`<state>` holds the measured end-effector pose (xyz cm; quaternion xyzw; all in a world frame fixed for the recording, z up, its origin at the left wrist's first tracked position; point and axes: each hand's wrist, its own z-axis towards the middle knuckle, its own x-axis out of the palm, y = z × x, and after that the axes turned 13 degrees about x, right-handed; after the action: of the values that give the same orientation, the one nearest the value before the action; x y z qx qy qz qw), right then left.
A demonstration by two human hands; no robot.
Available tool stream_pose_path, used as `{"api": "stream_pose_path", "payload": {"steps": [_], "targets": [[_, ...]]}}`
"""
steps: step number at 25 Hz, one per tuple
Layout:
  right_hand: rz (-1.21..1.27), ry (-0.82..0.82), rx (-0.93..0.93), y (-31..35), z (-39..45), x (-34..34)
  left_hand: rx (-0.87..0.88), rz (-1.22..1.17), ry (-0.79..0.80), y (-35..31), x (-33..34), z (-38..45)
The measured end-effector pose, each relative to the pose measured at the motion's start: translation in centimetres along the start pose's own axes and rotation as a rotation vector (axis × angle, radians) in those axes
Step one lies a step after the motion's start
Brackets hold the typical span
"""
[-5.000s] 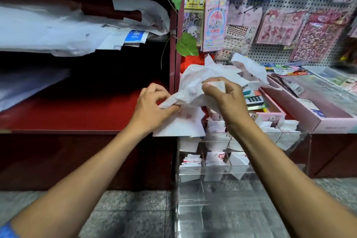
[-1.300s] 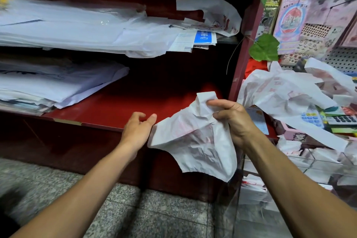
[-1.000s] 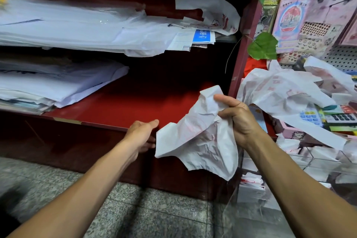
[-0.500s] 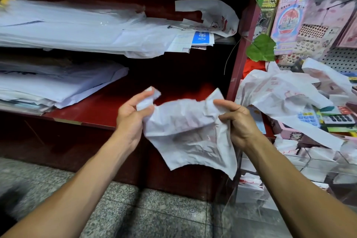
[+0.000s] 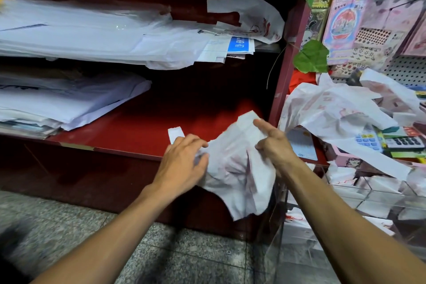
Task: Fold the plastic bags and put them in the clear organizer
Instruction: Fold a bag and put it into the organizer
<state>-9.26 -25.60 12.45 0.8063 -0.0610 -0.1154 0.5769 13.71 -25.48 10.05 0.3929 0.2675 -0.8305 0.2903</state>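
Note:
A crumpled white plastic bag point(image 5: 239, 168) with red print lies on the front edge of the red shelf point(image 5: 138, 131), and its lower part hangs over the edge. My left hand point(image 5: 184, 163) rests on the bag's left side with fingers spread; one handle strip pokes out above it. My right hand point(image 5: 274, 143) touches the bag's upper right handle with a straight index finger and thumb. A heap of loose white bags point(image 5: 334, 108) lies to the right. Below it stands the clear organizer point(image 5: 359, 193), with folded bags point(image 5: 380, 187) in its compartments.
Stacks of white sheets point(image 5: 69, 99) fill the shelf's left part and the shelf above. A red upright post point(image 5: 283, 80) separates the shelf from a pegboard of sticker packs point(image 5: 359, 21). Calculators point(image 5: 368, 139) lie under the heap. Granite floor point(image 5: 184, 253) is below.
Both hands have lowered the bag from mid-air onto the shelf edge. My left hand let go of the handle it pinched and now lies flat on the bag; my right index finger has straightened.

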Motion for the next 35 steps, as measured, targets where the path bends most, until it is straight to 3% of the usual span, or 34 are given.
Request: {"api": "stream_pose_path", "payload": {"steps": [1,3,6,9,13,16,18,23,28,35], "targets": [[0.092,0.025,-0.023,0.5,-0.2,-0.1,-0.038,0.02,-0.024,-0.4,0.1,0.3],[0.406,0.097,0.005,1.5,-0.5,0.0,-0.31,-0.049,-0.178,-0.6,-0.1,0.8],[0.785,0.216,0.108,1.6,-0.6,0.7,-0.893,-0.6,-0.322,-0.3,-0.8,1.3],[0.885,0.269,0.144,0.8,-0.7,1.5,-1.085,-0.921,-0.358,-0.4,-0.9,1.1],[0.926,0.314,0.163,0.7,-1.8,3.1,-1.102,-0.992,-0.449,-0.4,-0.5,0.6],[0.835,0.331,0.17,0.5,-2.5,3.8,-1.031,-1.085,-0.525,-0.2,-0.9,0.7],[0.722,0.297,0.168,0.3,-2.6,3.4,-0.958,-1.007,-0.558,0.4,-1.8,0.6],[0.353,0.277,0.214,-0.5,-2.1,1.2,-0.835,-0.807,-0.479,2.2,-2.6,-0.8],[0.468,0.364,0.272,-0.3,-1.8,0.6,-0.747,-0.754,-0.39,4.1,-2.2,-1.5],[0.342,0.217,-0.11,1.1,-1.3,1.2,-0.771,-0.852,-0.39,3.8,-2.4,-1.2]]}}
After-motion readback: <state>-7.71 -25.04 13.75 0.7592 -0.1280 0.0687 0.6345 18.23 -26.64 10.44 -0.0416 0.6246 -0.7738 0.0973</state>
